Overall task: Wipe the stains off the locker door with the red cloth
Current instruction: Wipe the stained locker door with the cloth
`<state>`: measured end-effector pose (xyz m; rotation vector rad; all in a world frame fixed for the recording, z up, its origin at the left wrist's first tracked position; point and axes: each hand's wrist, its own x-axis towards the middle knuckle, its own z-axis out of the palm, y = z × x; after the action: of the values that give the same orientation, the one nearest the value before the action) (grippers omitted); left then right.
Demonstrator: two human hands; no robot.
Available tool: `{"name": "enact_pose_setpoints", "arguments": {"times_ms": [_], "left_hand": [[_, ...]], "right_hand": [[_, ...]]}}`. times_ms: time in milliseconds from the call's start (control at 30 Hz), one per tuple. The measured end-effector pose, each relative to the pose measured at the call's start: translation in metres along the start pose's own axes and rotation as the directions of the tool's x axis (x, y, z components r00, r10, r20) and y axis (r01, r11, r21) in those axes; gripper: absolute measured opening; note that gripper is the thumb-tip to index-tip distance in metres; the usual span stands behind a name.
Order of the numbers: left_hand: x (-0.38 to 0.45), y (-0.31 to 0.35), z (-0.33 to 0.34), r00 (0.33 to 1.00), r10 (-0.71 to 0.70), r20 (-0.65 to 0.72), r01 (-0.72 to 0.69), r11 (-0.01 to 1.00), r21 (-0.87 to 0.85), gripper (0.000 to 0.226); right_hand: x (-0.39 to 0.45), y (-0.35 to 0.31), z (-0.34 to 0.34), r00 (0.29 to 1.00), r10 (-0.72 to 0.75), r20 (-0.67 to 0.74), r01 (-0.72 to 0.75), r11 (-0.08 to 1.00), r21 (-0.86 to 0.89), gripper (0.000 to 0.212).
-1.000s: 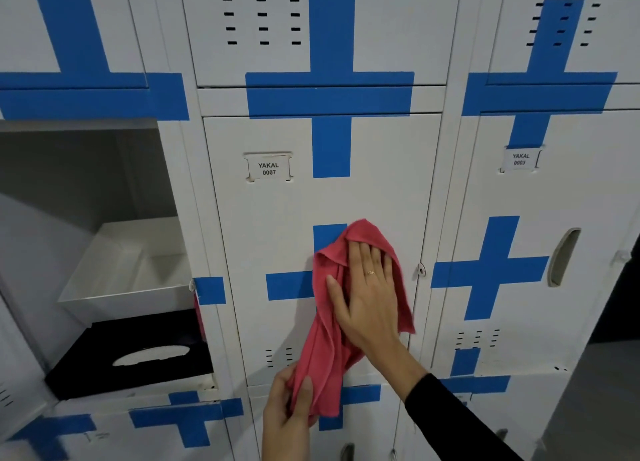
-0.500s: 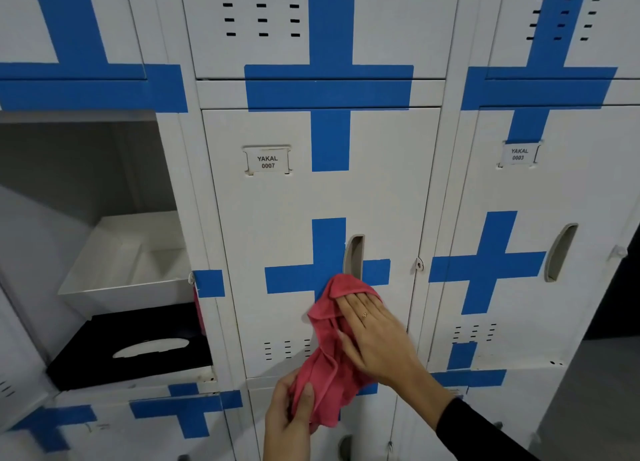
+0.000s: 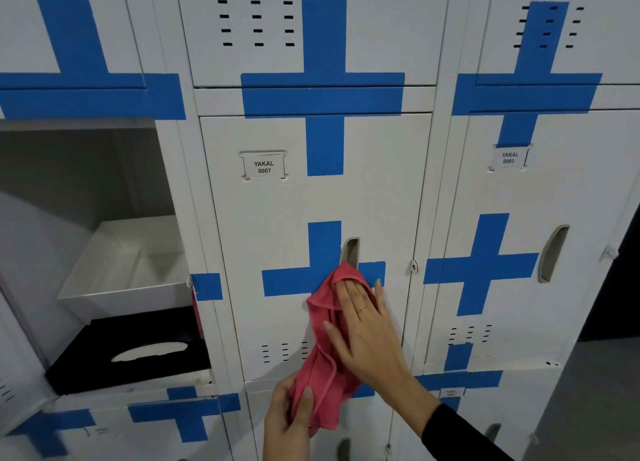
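A: Red cloth point(image 3: 323, 356), one; two hands.
B: Grips?
A: Right hand point(image 3: 367, 336) flat, pressing cloth top onto door point(image 3: 277, 238) below the handle. Left hand point(image 3: 291, 415) pinches the hanging tail.

Open locker compartment point(image 3: 86, 183) at left: white tray point(image 3: 124, 280) tilted inside, black tissue box point(image 3: 131, 353) below it, oval slot on top. Neighbouring door at right carries label "YAKAL 0003" point(image 3: 508, 158), recessed handle point(image 3: 553, 254), blue tape cross point(image 3: 481, 266). Vent slots point(image 3: 256, 23) in upper door. Grey floor point(image 3: 595, 391) far right.
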<state>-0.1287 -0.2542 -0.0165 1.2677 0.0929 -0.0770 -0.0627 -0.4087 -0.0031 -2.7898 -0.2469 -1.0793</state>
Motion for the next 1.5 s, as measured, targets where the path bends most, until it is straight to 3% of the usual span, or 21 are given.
{"name": "enact_pose_setpoints", "arguments": {"times_ms": [233, 533, 767, 833, 933, 1000, 1033, 1067, 1133, 1200, 1233, 1333, 1433, 1500], "left_hand": [[0.000, 0.005, 0.009, 0.999, 0.025, 0.028, -0.026, 0.998, 0.053, 0.019], [0.003, 0.010, 0.004, 1.000, 0.023, 0.011, -0.024, 0.998, 0.053, 0.017], [0.004, 0.009, -0.007, 1.000, 0.030, 0.005, -0.030, 0.999, 0.029, 0.019], [0.004, 0.010, -0.009, 1.000, 0.027, 0.006, -0.027, 1.000, 0.013, 0.018], [0.005, 0.010, -0.008, 1.000, 0.016, 0.006, -0.016, 1.000, 0.001, 0.018], [0.005, 0.010, -0.008, 1.000, 0.015, 0.004, -0.015, 1.000, 0.001, 0.019], [0.005, 0.010, -0.008, 1.000, 0.013, 0.003, -0.013, 1.000, 0.004, 0.020], [0.005, 0.010, -0.009, 1.000, 0.009, -0.001, -0.009, 1.000, 0.011, 0.020], [0.005, 0.007, -0.011, 1.000, 0.005, -0.006, -0.005, 1.000, 0.022, 0.019], [0.006, 0.006, -0.012, 1.000, -0.002, 0.005, 0.002, 1.000, 0.025, 0.019], [0.006, 0.006, -0.013, 1.000, -0.005, 0.011, 0.004, 1.000, 0.029, 0.018], [0.007, 0.008, -0.011, 0.999, 0.003, 0.036, -0.005, 0.998, 0.061, 0.017], [0.008, 0.011, -0.006, 0.998, 0.026, 0.061, -0.031, 0.995, 0.097, 0.015], [0.007, 0.013, -0.004, 0.997, 0.025, 0.075, -0.033, 0.994, 0.106, 0.014]], "right_hand": [[0.008, -0.006, -0.007, 0.992, -0.003, -0.125, -0.009, 0.995, -0.094, 0.057], [0.012, -0.016, -0.012, 0.997, 0.053, -0.060, -0.054, 0.999, -0.002, 0.056], [0.013, -0.008, -0.035, 0.981, 0.194, 0.010, -0.182, 0.902, 0.391, 0.046], [0.011, 0.002, -0.037, 0.953, 0.296, 0.065, -0.270, 0.729, 0.629, 0.037], [-0.003, 0.018, -0.025, 0.882, 0.399, 0.250, -0.365, 0.243, 0.899, 0.024], [-0.020, 0.020, -0.011, 0.850, 0.432, 0.301, -0.363, 0.065, 0.930, 0.021], [-0.028, 0.017, -0.008, 0.827, 0.466, 0.316, -0.355, -0.005, 0.935, 0.030], [-0.035, 0.015, -0.005, 0.805, 0.493, 0.329, -0.339, -0.071, 0.938, 0.043], [-0.046, 0.011, -0.004, 0.769, 0.552, 0.321, -0.287, -0.151, 0.946, 0.045], [-0.053, 0.008, -0.007, 0.766, 0.603, 0.224, -0.210, -0.095, 0.973, 0.047], [-0.053, 0.006, -0.011, 0.770, 0.620, 0.155, -0.183, -0.019, 0.983, 0.049], [-0.041, -0.001, -0.025, 0.862, 0.507, -0.020, -0.186, 0.352, 0.917, 0.049], [-0.018, 0.003, -0.023, 0.953, 0.299, -0.052, -0.201, 0.750, 0.630, 0.066], [-0.006, 0.009, -0.012, 0.979, 0.192, -0.064, -0.154, 0.911, 0.382, 0.068]]}}
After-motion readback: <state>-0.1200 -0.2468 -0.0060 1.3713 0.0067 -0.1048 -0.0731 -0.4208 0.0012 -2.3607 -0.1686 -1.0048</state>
